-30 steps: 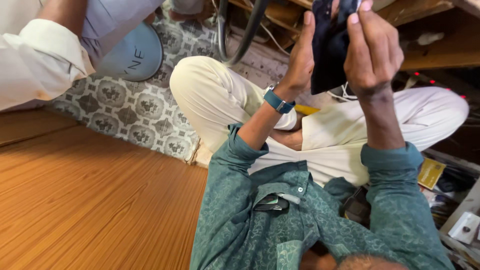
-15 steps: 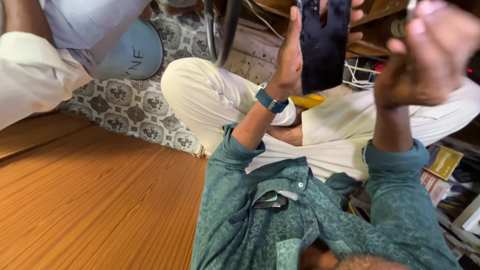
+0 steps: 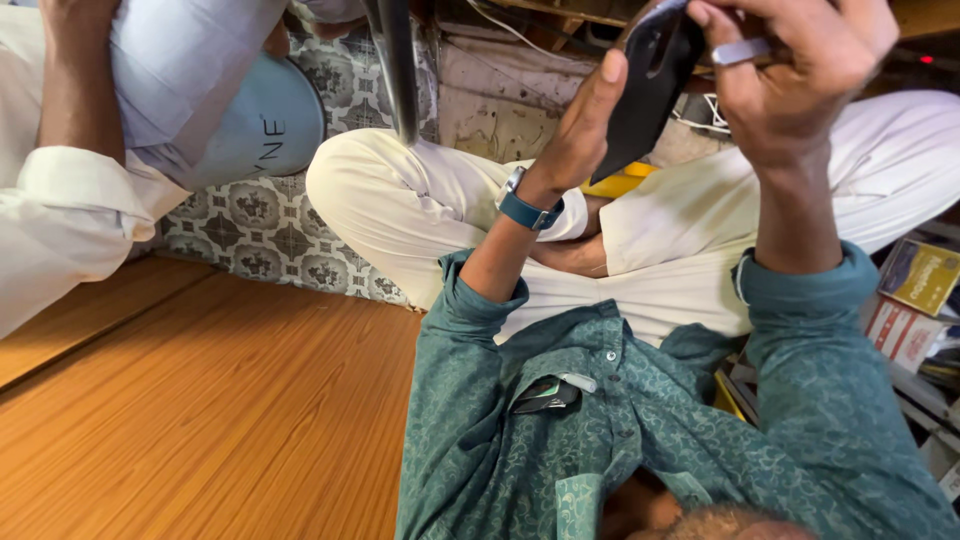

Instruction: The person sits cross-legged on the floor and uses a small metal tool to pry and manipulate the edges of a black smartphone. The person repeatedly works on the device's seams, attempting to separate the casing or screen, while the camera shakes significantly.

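A flat black phone-like object (image 3: pixel 648 85) is held up in front of me, tilted, over my crossed legs in white trousers (image 3: pixel 400 200). My left hand (image 3: pixel 585 130), with a blue watch on the wrist, supports it from the left, with the thumb along its edge. My right hand (image 3: pixel 800 70), with a ring on one finger, grips its top end from the right. Both green shirt sleeves reach up from the bottom of the view.
Another person's white sleeve (image 3: pixel 60 220) and arm sit at the left beside a light blue round thing (image 3: pixel 270 130). A dark metal bar (image 3: pixel 400 60) hangs at top centre. Patterned floor covering (image 3: pixel 260 240), an orange wooden surface (image 3: pixel 200 400) and printed boxes (image 3: pixel 920 290) surround me.
Half a second ago my right hand was off to the right, away from the black object. It has come back and closed on the object's top end. The view has shifted slightly.
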